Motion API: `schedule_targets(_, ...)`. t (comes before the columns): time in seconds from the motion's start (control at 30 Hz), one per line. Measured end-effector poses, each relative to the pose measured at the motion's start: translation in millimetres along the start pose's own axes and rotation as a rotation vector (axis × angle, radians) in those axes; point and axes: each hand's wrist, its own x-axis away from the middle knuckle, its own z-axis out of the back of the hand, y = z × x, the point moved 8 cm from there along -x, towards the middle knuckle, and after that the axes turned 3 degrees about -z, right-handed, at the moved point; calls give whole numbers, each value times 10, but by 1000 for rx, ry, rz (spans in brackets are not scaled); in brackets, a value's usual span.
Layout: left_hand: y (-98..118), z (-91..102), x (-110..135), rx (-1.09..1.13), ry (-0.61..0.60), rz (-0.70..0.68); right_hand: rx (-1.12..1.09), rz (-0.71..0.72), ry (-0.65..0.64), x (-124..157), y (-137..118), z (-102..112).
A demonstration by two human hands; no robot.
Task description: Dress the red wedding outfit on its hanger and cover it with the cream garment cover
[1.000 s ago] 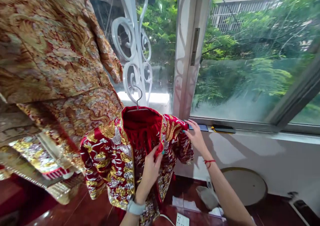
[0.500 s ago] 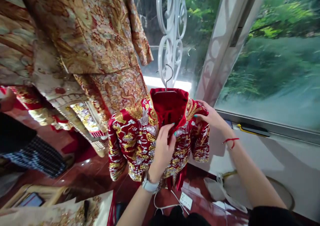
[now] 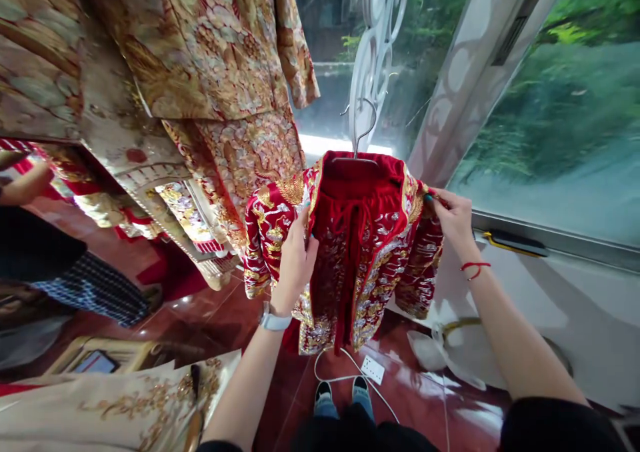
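A red jacket (image 3: 387, 289) with gold and silver embroidery hangs from a metal hanger (image 3: 357, 160), its front parted. Inside it shows a red embroidered skirt (image 3: 333, 239) with a tied red cord. My left hand (image 3: 296, 260), a pale watch at its wrist, is closed on the jacket's front edge near the collar at the left. At the right shoulder, my right hand (image 3: 453, 220) pinches the jacket's fabric between thumb and fingers. A red string bracelet circles that wrist.
Gold embroidered garments (image 3: 215, 45) hang at the left. A white scrollwork post (image 3: 373, 59) stands before the window (image 3: 565, 152). On the red tile floor lie a power strip (image 3: 373, 369) with its cable and a plastic bag (image 3: 425, 349). Another person's arm (image 3: 27, 184) shows far left.
The jacket's front has parted, uncovering the skirt inside. My left hand has moved left with one front edge, and my right hand has shifted right along the shoulder. The view has shifted.
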Motion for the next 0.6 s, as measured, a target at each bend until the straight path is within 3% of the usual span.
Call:
schedule_targets(0.1,221,100,59,-12,86,-2,10,54,51,-64,-231,16)
schedule_targets(0.17,282,-88,201,-43,61,30,38,57,23,-129,-301,-48)
schedule_targets(0.3,148,-713,567,-127,-81,160,73,-1,-150,-270,-213,-286)
schedule_targets(0.4,108,-811,650,-20,-109,201,53,-7,-263,-291,-106,-381)
schedule_targets(0.47,144,-576,587,102,-78,143,47,-14,-307,-219,-9,-343)
schedule_targets(0.5,116,-346,538,130,-5,125,43,-25,-312,-160,60,-287)
schedule_targets(0.53,35,-59,489,132,108,127,36,-43,-308,-89,145,-215)
schedule_targets(0.6,-309,602,446,58,449,233,6,-96,-306,73,358,-71)
